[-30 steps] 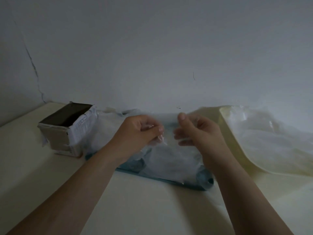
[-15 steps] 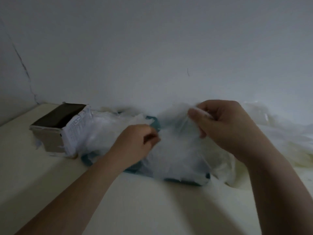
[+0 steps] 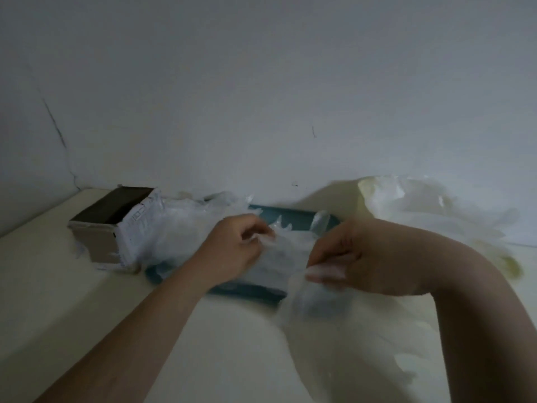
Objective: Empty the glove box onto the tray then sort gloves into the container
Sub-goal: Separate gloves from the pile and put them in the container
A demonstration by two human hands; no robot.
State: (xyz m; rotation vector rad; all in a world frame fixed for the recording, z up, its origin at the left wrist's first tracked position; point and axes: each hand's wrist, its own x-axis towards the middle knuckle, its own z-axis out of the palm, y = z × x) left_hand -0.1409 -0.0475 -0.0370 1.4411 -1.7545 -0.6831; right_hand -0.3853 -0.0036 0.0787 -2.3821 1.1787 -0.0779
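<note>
A pile of thin clear plastic gloves [image 3: 186, 231] covers the teal tray [image 3: 286, 218] on the cream table. The torn cardboard glove box [image 3: 107, 222] lies open at the tray's left end. My left hand [image 3: 232, 251] pinches a glove at the middle of the pile. My right hand [image 3: 348, 257] grips a clear glove [image 3: 316, 298] that hangs blurred over the tray's near right corner. The pale yellow container [image 3: 366, 189] at the right holds more clear gloves.
A white wall rises right behind the tray and box. A cracked corner runs down at the far left. Bare cream tabletop [image 3: 72, 301] spreads in front of the tray and box.
My right hand came down from above the pile's right side to the tray's near right corner, drawing a glove with it. My left hand stayed pinching at the pile.
</note>
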